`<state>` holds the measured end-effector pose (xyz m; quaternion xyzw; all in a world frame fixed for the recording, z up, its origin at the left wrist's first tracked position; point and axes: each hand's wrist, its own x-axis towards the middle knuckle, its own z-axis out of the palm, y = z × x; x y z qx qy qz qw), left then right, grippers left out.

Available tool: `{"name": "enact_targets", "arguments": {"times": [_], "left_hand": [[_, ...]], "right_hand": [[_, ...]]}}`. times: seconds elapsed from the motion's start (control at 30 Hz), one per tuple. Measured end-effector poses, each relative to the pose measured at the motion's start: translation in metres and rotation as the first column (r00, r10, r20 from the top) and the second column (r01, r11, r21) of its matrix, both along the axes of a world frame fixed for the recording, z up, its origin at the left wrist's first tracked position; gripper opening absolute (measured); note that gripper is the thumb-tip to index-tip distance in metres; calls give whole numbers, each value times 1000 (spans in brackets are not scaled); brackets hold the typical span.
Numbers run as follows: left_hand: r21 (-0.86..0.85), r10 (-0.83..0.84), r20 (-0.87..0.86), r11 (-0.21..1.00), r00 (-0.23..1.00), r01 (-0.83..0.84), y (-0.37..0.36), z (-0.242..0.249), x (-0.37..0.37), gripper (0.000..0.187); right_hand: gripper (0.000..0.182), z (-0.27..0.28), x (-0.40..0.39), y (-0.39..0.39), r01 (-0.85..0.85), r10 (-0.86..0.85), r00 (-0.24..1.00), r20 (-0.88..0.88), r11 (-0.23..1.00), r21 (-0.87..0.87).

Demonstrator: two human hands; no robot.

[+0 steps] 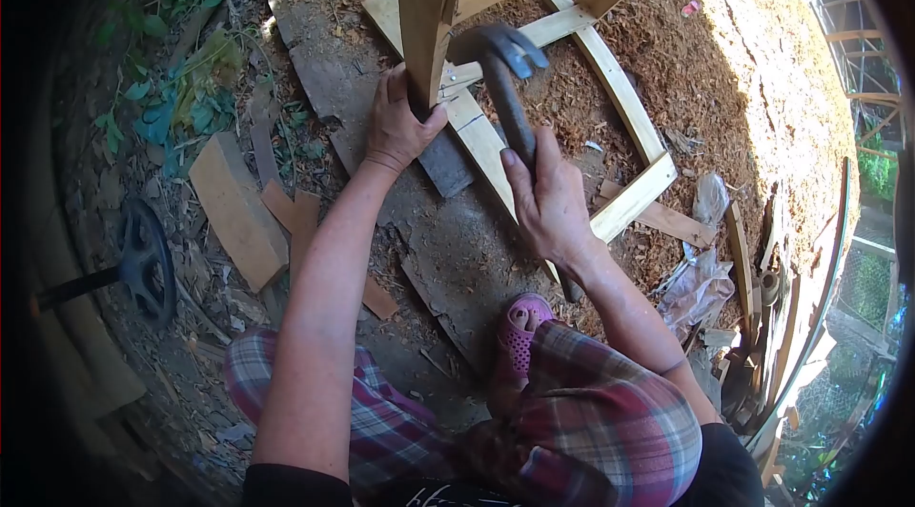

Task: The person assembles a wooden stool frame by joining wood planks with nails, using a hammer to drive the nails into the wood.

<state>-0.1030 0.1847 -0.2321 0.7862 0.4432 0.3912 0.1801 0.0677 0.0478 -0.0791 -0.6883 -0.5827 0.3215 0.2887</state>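
Note:
My right hand [555,207] is closed around the handle of a claw hammer [513,107]. The hammer's dark head is up beside a wooden post, its claw pointing right. My left hand [400,121] grips the low end of that post, which is part of a pale wooden frame [427,11]; the thumb lies on the near side. Below the hammer, pale wooden slats [486,140] meet at the post's foot. A small nail [453,80] shows at this joint. More joined slats [620,92] reach right along the ground.
A curved wood block [238,212] and thin offcuts [381,297] lie left. Wood shavings [743,78] cover the ground to the right. A black wheel [145,264] stands far left. Crumpled plastic [701,283] lies right, near long wood strips [742,250]. My pink clog [517,340] rests below the frame.

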Motion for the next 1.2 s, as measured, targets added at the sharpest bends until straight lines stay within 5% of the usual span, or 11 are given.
{"name": "enact_targets", "arguments": {"times": [0.1, 0.3, 0.53, 0.7, 0.87, 1.1, 1.13, 1.2], "left_hand": [[-19, -8, -57, 1000, 998, 7, 4, 9, 1, 67], [-51, 10, 22, 999, 1000, -9, 0, 1, 1, 64], [-44, 4, -60, 999, 998, -7, 3, 6, -1, 70], [-69, 8, -6, 998, 1000, -8, -1, 0, 1, 69], [-101, -18, 2, 995, 1000, 18, 1, 10, -2, 67], [-84, -17, 65, 996, 998, 23, -2, 11, 0, 63], [-74, -18, 71, 997, 997, 23, -3, 13, 0, 63], [-93, -8, 36, 996, 999, 12, -2, 15, -1, 61]], "right_hand": [[29, -29, 2, 13, -103, 123, 984, 128, 983, -150], [28, 11, -2, 16, -28, 30, 999, 31, 997, -69], [28, -31, 5, 13, -109, 141, 980, 139, 970, -216], [28, 2, -1, 12, -12, 19, 998, 58, 994, -108], [28, -38, 9, 22, -127, 154, 978, 143, 976, -179], [27, -15, 0, 12, -11, 14, 997, 79, 999, -44], [29, -33, 3, 16, -84, 115, 982, 150, 977, -198], [29, -38, 5, 23, -108, 136, 982, 131, 974, -200]]}}
